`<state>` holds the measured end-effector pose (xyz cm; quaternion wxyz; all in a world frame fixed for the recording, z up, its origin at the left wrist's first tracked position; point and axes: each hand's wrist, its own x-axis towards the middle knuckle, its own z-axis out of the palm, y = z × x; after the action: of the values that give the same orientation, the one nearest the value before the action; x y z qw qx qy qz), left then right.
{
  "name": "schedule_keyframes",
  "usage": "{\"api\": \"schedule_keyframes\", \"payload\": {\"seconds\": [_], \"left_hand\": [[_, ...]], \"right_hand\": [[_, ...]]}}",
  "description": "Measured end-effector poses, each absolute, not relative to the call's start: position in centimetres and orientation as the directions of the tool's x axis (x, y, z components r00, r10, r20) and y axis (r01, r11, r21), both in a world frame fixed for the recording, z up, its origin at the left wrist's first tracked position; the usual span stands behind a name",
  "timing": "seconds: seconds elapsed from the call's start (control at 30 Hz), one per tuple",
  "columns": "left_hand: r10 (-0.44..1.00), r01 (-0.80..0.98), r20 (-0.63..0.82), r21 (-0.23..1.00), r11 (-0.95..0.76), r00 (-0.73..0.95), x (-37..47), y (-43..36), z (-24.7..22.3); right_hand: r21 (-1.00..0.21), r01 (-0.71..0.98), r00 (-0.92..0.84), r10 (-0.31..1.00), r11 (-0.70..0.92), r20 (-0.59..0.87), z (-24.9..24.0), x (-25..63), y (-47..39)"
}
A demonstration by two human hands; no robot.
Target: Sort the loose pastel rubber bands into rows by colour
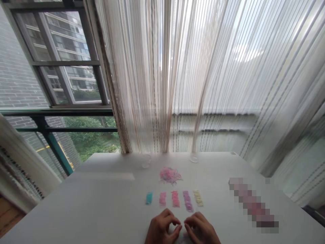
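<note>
At the table's near edge, my left hand (162, 225) and my right hand (201, 227) face each other, fingertips nearly touching. Each is closed in a pinch of thumb and forefinger; whatever sits between the tips is too small to make out. Just beyond them lies a row of small grouped pieces, perhaps elastic bands: a blue group (149, 198), a light pink group (163, 198), a bright pink group (175, 199), a purple group (188, 201) and a yellow group (198, 198). The purple one is nearest my right hand. Farther back is a loose pile (170, 175) of mixed pink and pastel pieces.
A clear round container (146, 161) and a clear shallow lid or dish (194, 158) stand near the far edge of the white table (101, 203). A pixelated long reddish object (254, 205) lies at the right. Striped curtains (157, 78) hang behind the table.
</note>
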<state>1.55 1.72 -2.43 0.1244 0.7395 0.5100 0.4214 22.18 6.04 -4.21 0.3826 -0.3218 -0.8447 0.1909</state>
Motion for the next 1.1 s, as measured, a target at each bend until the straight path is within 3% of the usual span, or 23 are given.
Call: {"api": "schedule_keyframes", "payload": {"seconds": [1.1], "left_hand": [[0.845, 0.655, 0.508, 0.584, -0.48, 0.167, 1.47, 1.45, -2.16]], "right_hand": [[-0.597, 0.363, -0.505, 0.69, 0.715, 0.518, -4.44, 22.01, 5.89]]}}
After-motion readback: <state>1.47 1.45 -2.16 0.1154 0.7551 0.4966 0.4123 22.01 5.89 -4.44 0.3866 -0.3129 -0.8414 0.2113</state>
